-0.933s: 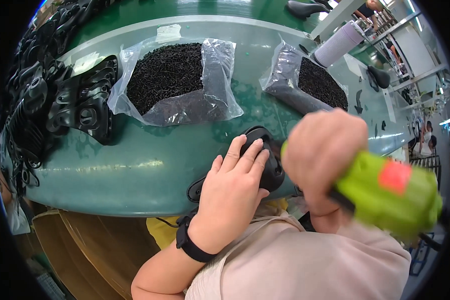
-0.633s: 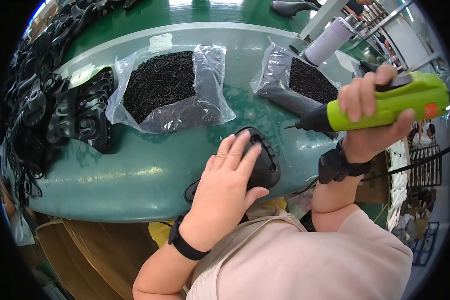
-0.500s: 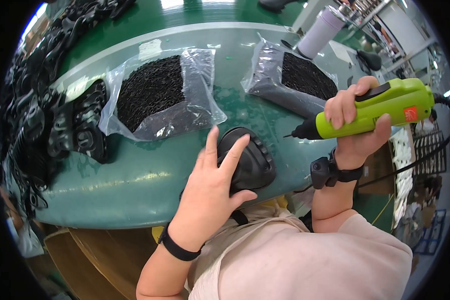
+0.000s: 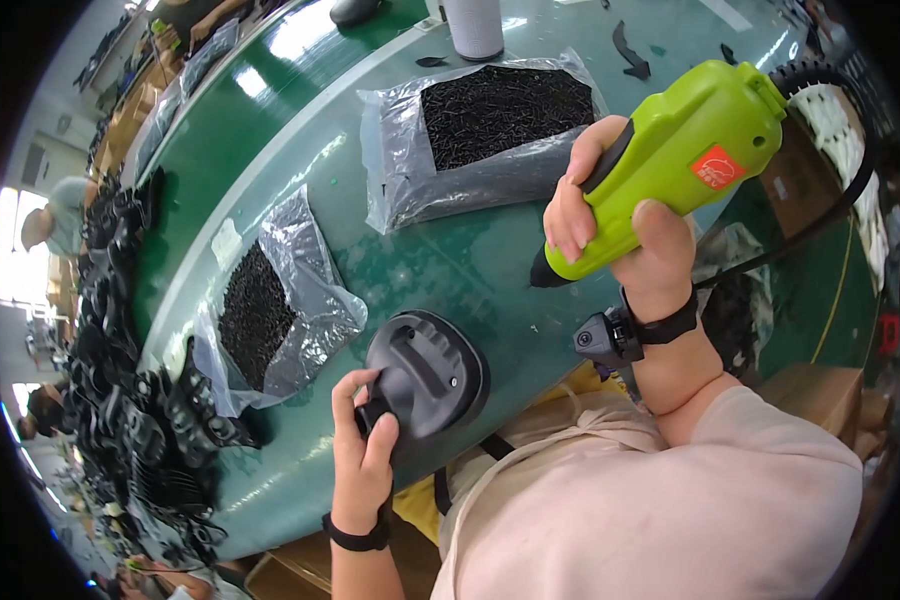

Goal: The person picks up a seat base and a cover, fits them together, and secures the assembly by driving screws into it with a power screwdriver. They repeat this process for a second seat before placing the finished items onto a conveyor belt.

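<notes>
A black moulded plastic piece (image 4: 433, 375), rounded in outline with a raised ridge across it, lies near the front edge of the green table. At its left side is my left hand (image 4: 358, 470), thumb and finger closed on a small black part (image 4: 372, 413). I cannot tell whether that part is joined to the larger piece. My right hand (image 4: 655, 265) grips a lime-green electric screwdriver (image 4: 670, 150) above the table. Its dark nose (image 4: 548, 270) points down and left, apart from the black piece. The bit itself cannot be made out.
Two clear plastic bags of small black screws, one (image 4: 500, 115) at the back and one (image 4: 260, 310) at left, lie on the table (image 4: 530, 345). Black plastic parts (image 4: 110, 380) pile up along the left. A pale cup (image 4: 473, 30) stands behind. The screwdriver's cable (image 4: 840, 205) loops at right.
My view has turned, so the bags appear shifted left. My left hand has gone from lying spread over the black piece to pinching a small part at its left side. The screwdriver now tilts more steeply downward.
</notes>
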`<state>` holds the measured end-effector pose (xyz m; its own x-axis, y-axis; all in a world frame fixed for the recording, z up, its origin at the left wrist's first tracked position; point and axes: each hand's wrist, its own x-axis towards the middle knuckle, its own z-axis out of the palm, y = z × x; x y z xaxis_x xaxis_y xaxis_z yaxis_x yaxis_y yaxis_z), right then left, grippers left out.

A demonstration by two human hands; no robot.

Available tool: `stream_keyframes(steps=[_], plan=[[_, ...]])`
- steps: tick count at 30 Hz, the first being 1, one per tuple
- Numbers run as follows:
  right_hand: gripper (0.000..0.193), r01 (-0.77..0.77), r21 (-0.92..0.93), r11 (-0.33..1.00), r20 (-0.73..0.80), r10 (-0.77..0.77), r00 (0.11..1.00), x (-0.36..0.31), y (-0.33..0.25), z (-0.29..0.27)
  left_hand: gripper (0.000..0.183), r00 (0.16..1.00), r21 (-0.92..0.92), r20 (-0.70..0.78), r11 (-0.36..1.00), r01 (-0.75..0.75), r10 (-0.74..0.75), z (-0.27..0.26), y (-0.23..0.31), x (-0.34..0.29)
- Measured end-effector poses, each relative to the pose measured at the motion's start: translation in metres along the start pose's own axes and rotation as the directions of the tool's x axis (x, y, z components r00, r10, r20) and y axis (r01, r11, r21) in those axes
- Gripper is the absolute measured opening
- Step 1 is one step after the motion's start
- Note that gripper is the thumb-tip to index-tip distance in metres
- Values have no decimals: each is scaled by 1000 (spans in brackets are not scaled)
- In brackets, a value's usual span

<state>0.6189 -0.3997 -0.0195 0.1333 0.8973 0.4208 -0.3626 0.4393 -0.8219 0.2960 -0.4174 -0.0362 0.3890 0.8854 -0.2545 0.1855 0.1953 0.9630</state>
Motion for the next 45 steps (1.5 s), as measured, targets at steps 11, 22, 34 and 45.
stream_keyframes(steps=[11,22,34,45], plan=[[73,-63,23,998,-43,64,997,-4,1,-3,64,945,12,-95,949,-315,314,-3,-11,-23],[107,-182,-51,982,-145,173,974,0,-4,13,51,964,569,-90,808,-156,249,34,-16,-18],[74,-88,197,976,252,36,967,-8,-19,11,64,923,794,123,522,-311,364,45,27,3],[71,24,116,993,449,-74,891,-26,-33,39,61,928,841,146,451,-300,344,54,25,8]])
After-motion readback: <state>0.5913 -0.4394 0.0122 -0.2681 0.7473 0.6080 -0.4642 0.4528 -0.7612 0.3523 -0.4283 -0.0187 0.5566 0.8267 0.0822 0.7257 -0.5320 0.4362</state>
